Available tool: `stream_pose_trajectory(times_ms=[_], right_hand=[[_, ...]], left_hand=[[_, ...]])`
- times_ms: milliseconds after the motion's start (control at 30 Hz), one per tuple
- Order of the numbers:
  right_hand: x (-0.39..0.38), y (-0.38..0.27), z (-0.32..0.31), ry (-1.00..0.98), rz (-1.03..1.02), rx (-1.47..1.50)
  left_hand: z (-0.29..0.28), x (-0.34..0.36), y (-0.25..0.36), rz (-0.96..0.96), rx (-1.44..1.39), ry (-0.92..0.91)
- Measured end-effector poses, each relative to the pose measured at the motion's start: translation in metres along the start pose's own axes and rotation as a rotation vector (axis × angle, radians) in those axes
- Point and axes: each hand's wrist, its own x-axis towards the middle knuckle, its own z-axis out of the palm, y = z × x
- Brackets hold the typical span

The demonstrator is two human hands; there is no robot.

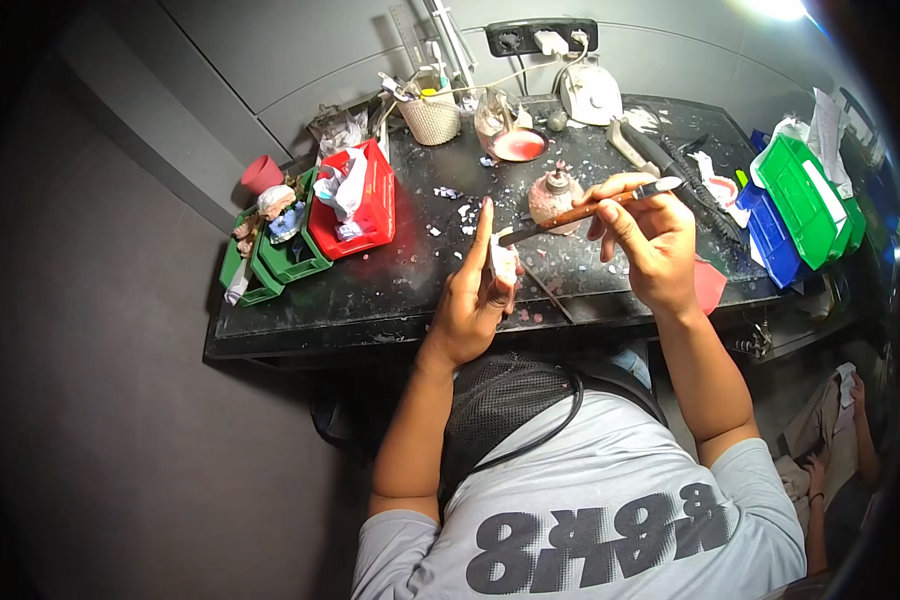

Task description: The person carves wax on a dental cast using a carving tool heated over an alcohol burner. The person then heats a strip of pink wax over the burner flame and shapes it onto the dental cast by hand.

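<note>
My left hand (462, 318) is closed around a small white and pinkish piece (504, 264), which looks like a dental cast; the fingers hide part of it. In my right hand (658, 248) is a wax knife (576, 213) with a brown wooden handle, gripped between thumb and fingers. Its dark blade points left and reaches the top of the piece; whether it touches, I cannot tell. Just beyond the knife stands a pink-stained glass burner (554, 200) with a metal neck. A thin metal tool (550, 294) lies on the black table below my hands.
On the left are a red bin (378, 205) and green bins (305, 265) with casts. A pen basket (433, 121), a dish of red wax (519, 147) and a white device (592, 97) stand behind. Blue (768, 235) and green bins (798, 195) are right, near a seated person (830, 430).
</note>
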Motion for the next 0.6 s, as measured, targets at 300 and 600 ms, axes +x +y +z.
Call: stream_pose_trajectory(times_ms=[300, 600], right_hand=[[0.006, -0.001, -0.004, -0.021, 0.047, 0.041], [0.069, 0.025, -0.045, 0.279, 0.079, -0.253]], left_hand=[[0.000, 0.000, 0.000, -0.002, -0.015, 0.012], [-0.007, 0.000, -0.013, 0.011, -0.182, 0.012]])
